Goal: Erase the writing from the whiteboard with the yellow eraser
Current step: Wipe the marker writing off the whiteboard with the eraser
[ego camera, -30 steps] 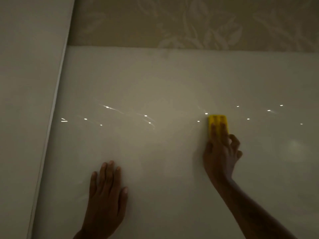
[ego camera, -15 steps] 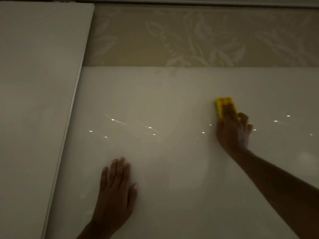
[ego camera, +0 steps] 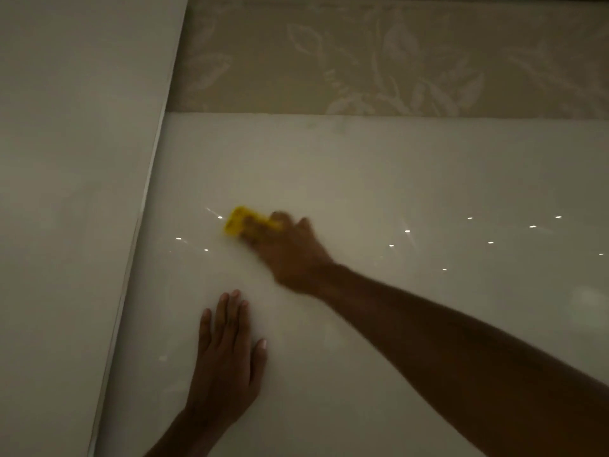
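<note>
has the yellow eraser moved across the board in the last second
Yes. The yellow eraser has swept left toward the whiteboard's left edge, pushed by the right hand; it now sits above the flat left hand, not off to its right.

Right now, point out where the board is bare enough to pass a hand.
Free: the whiteboard between the wallpaper strip and the right hand, and the right side above that forearm. Crowded: lower left, where the left hand lies flat below the yellow eraser.

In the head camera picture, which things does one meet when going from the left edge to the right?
Plain pale panel → left hand → yellow eraser → right hand on the whiteboard.
</note>
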### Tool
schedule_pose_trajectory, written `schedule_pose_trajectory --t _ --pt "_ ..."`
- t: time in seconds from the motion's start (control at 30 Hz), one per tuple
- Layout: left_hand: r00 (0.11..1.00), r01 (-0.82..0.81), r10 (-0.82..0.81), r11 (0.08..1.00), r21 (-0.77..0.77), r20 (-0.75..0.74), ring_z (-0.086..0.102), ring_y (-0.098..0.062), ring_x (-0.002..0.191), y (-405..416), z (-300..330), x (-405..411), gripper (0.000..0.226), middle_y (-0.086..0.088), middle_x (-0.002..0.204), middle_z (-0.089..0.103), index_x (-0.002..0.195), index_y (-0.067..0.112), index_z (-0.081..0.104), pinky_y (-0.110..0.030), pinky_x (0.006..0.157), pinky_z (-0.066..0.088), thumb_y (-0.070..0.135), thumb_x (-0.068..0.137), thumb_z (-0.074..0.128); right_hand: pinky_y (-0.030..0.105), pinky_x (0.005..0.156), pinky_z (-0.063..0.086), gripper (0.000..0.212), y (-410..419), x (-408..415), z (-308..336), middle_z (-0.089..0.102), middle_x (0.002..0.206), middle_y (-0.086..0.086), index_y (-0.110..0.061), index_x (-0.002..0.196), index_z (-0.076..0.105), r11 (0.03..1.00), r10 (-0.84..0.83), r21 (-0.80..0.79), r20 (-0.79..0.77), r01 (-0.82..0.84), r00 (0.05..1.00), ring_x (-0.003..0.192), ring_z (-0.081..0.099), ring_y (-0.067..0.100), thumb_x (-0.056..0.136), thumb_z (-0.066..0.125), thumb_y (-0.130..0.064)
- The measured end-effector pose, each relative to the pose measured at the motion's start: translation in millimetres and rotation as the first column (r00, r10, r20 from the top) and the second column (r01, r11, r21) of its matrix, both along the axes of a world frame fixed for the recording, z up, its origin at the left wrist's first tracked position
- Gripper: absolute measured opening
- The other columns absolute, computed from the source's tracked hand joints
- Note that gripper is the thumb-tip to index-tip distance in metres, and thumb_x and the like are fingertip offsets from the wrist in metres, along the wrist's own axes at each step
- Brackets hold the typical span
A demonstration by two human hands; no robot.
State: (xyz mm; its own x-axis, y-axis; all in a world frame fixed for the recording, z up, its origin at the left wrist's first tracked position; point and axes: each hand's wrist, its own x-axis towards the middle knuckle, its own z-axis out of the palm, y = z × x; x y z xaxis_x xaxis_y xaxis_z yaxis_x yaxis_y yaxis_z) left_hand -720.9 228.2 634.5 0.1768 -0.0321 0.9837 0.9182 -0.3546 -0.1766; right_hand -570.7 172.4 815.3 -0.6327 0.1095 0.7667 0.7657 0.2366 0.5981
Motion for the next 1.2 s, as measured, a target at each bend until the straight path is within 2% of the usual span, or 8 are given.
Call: schedule_pose_trajectory --t 0.2,0.33,0.53,0.73,0.8,0.9,1.07,1.2 --pt "0.998 0.008 -0.006 0.999 -0.035 0.055 0.029 -0.048 0.152 -1 -2 5 0.072 -0.033 0.162 0.032 0.152 -0.013 0.038 -0.063 0.124 0.018 0.04 0.102 0.035 0.039 0.081 0.039 0.073 3 61 -47 0.022 0.166 -0.013 -0.039 0.154 0.032 0.995 -0.044 0.101 0.175 0.027 0.984 0.128 0.04 0.03 0.089 0.059 -0.022" --pt "0.999 -0.011 0.013 0.999 -0.044 0.049 0.031 -0.051 0.15 -5 -3 17 0.068 -0.035 0.159 0.035 0.147 -0.015 0.043 -0.069 0.121 0.017 0.032 0.098 0.039 0.044 0.087 0.041 0.076 -17 173 -38 0.005 0.167 -0.022 -0.05 0.156 0.015 0.991 -0.012 0.117 -0.353 0.057 0.935 0.128 0.042 0.028 0.093 0.046 -0.022" --pt "1.0 -0.006 0.006 0.995 -0.1 -0.002 0.028 -0.055 0.15 -15 -4 55 0.066 -0.035 0.159 0.035 0.146 -0.014 0.046 -0.07 0.121 0.014 0.032 0.098 0.037 0.05 0.092 0.041 0.07 -21 269 -79 0.014 0.168 -0.01 -0.036 0.158 0.024 0.984 -0.035 0.044 -0.901 0.172 0.433 0.131 0.04 0.037 0.096 0.053 -0.021" --pt "0.995 0.017 -0.026 0.995 -0.094 -0.095 0.031 -0.051 0.15 -22 -1 111 0.064 -0.033 0.159 0.038 0.145 -0.013 0.048 -0.071 0.121 0.02 0.03 0.099 0.037 0.04 0.083 0.039 0.067 -37 254 -174 0.013 0.167 -0.017 -0.041 0.159 0.016 0.993 -0.117 -0.052 -0.188 0.109 0.975 0.134 0.043 0.03 0.103 0.048 -0.026" --pt "0.992 0.033 -0.043 0.996 -0.084 -0.12 0.032 -0.052 0.149 -25 0 132 0.063 -0.034 0.158 0.038 0.144 -0.014 0.048 -0.071 0.12 0.022 0.028 0.099 0.038 0.036 0.079 0.042 0.065 -44 278 -185 0.024 0.163 -0.013 -0.038 0.157 0.022 0.984 -0.179 -0.005 0.054 0.179 0.982 0.134 0.047 0.029 0.101 0.053 -0.028" --pt "0.988 0.049 -0.06 0.995 -0.082 -0.141 0.032 -0.052 0.149 -29 2 161 0.063 -0.034 0.158 0.038 0.143 -0.014 0.049 -0.07 0.12 0.021 0.029 0.098 0.039 0.036 0.079 0.045 0.069 -50 329 -184 0.016 0.166 -0.016 -0.04 0.158 0.016 0.986 -0.15 0.057 -0.116 0.158 0.982 0.131 0.047 0.027 0.1 0.053 -0.03" --pt "0.985 0.049 -0.063 0.995 -0.091 -0.161 0.033 -0.052 0.148 -36 3 205 0.063 -0.032 0.157 0.039 0.143 -0.013 0.05 -0.069 0.12 0.02 0.029 0.097 0.039 0.051 0.093 0.049 0.063 -48 434 -216 0.019 0.167 -0.006 -0.032 0.159 0.022 0.983 -0.108 0.007 -0.781 0.182 0.615 0.13 0.044 0.04 0.1 0.043 -0.036" --pt "0.983 0.008 -0.028 0.994 -0.109 -0.183 0.035 -0.051 0.147 -38 2 236 0.065 -0.031 0.157 0.04 0.142 -0.012 0.052 -0.073 0.118 0.019 0.031 0.096 0.038 0.053 0.09 0.053 0.062 -44 463 -231 0.036 0.16 0.008 -0.018 0.154 0.038 0.985 -0.071 -0.014 -0.941 0.173 0.332 0.117 0.051 0.047 0.093 0.05 -0.027"
